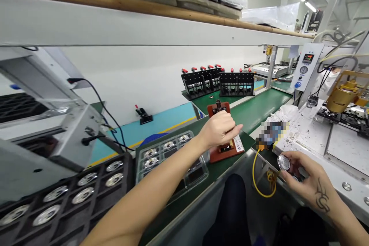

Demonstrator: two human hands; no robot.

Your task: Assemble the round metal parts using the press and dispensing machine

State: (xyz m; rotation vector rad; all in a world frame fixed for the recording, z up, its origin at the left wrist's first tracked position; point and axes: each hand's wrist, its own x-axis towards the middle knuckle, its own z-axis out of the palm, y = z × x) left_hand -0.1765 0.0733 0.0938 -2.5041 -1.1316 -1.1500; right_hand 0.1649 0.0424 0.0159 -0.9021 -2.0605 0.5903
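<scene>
My left hand (220, 128) is closed over a reddish-brown clamp fixture (219, 158) on the green bench; the part inside its fingers is hidden. A white label with writing lies on the fixture's base. In my right hand (305, 173), the thumb and fingers grip a round metal watch case (284, 162), its marked back facing me. Something shiny also shows below it, inside that hand. Left of the fixture sits a clear plastic tray (201, 175) with several round metal parts (151, 162), partly covered by my left forearm.
A black compartment tray (67, 223) with several round metal parts stands at lower left. Black fixtures with red handles (236, 84) stand at the back. A machine with a brass-coloured head (340, 96) is on the right. A yellow cable (253, 178) hangs by the bench edge.
</scene>
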